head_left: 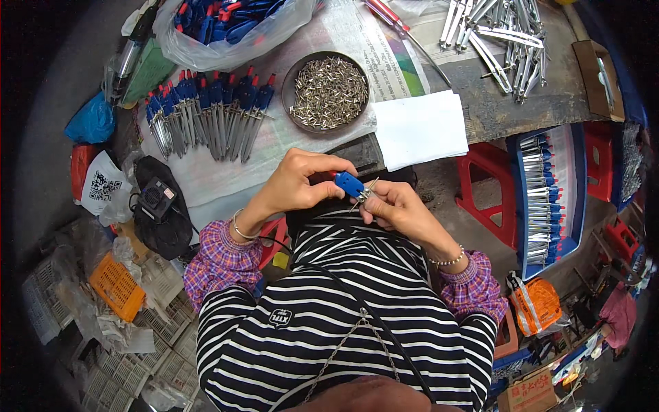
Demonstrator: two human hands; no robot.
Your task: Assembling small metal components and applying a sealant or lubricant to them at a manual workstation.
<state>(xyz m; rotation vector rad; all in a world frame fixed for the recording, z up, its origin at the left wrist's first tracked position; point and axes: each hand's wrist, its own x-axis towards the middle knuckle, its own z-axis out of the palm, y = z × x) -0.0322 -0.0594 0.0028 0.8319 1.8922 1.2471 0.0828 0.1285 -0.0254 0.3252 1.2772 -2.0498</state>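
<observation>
Over my lap, my left hand (301, 181) is closed on a blue plastic head with a red tip and thin metal legs, which looks like a drawing compass (349, 185). The fingers and thumb of my right hand (399, 208) pinch the metal end of the same compass, where thin pieces stick out. Just beyond my hands stands a round dark bowl (287, 103) of small metal pins or rivets (329, 93). Left of the bowl, similar compasses (213, 110) lie fanned in rows, blue heads away from me. Part of the metal end is hidden by my right fingers.
A clear bag (274, 36) of blue and red parts sits at the far left. Metal legs (508, 41) are heaped at the far right, near a screwdriver (405, 27). White paper (422, 130) overlaps the table edge. A blue tray (549, 199) of compasses stands beside a red stool (487, 192).
</observation>
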